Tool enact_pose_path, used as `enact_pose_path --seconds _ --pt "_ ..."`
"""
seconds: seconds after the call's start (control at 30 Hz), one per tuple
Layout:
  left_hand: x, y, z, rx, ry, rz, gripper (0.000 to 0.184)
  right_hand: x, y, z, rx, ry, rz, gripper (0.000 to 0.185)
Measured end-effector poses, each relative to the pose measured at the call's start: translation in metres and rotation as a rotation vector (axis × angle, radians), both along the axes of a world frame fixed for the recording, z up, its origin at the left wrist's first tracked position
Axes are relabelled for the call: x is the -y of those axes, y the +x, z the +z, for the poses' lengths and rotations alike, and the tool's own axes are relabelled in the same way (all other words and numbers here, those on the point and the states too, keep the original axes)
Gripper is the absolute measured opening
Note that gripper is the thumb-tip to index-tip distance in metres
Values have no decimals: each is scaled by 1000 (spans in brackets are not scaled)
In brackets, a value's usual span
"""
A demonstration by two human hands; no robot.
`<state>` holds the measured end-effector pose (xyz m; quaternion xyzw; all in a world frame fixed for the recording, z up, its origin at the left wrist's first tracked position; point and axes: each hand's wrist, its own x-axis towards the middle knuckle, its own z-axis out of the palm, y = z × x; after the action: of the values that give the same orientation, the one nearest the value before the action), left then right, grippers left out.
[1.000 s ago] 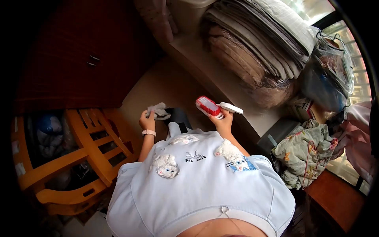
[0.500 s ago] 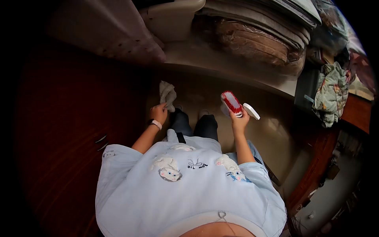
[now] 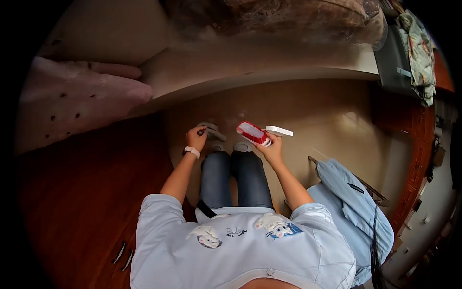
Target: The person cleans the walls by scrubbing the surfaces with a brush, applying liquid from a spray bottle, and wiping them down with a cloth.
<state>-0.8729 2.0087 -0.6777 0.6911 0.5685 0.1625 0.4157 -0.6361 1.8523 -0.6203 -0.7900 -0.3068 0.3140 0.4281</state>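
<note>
My right hand (image 3: 273, 149) is closed around a scrub brush (image 3: 252, 133) with red bristles round a pale middle, bristles facing up. A white oval piece (image 3: 279, 131) sticks out at the right of the same hand; whether it belongs to the brush I cannot tell. On the left, my left hand (image 3: 196, 138), with a pale band at its wrist, has its fingers curled on a whitish cloth (image 3: 214, 132) that hangs beside it, somewhat blurred. Both hands are held out in front of my knees, above the floor.
A chair draped with a light blue garment (image 3: 339, 180) stands at my right. Dark red wooden cabinet doors (image 3: 96, 192) lie at the left, beside a pink spotted cover (image 3: 72, 103). Ahead runs a pale ledge (image 3: 269, 62) bearing plastic-wrapped bedding (image 3: 288, 19).
My view has shifted, bringing the chair and more of my legs into sight. The brush has turned and come closer to the left hand, while the cloth hangs lower.
</note>
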Motion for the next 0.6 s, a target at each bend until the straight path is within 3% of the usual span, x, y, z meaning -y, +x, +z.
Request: enact_pose_path --seconds 0.03,0.13,0.17,0.3,0.33,0.37,0.4,0.47,0.5,0.57,0.6 --pt "-24 45 -89 86 0 -4 18 -16 34 -80 66 4 -3 48" --pt "-29 71 -151 72 -22 9 15 -18 51 -141 -29 50 11 48" --pt "-27 79 -167 -8 -68 -7 12 -16 57 -163 49 67 35 49" --pt "-22 110 -271 65 -166 -130 18 -27 77 -181 187 -116 109 50" --pt "-29 119 -293 -146 -223 -336 25 -37 84 -179 199 -112 100 50" --pt "-29 122 -313 -364 -276 -532 33 -43 90 -176 -30 -102 157 51" --pt "-30 120 -329 -354 -253 -519 33 -48 91 -180 -253 -75 225 52" --pt "-51 122 -344 -210 -102 -544 55 -58 98 -197 -260 -13 232 50" --pt "-31 138 -346 -204 -115 -540 55 -40 119 -205 -233 -39 328 49" --pt "-47 146 -307 299 -358 -560 74 -43 123 -198 -138 -51 461 48" --pt "-52 147 -290 297 -333 -563 74 -47 118 -184 -126 -29 463 48"
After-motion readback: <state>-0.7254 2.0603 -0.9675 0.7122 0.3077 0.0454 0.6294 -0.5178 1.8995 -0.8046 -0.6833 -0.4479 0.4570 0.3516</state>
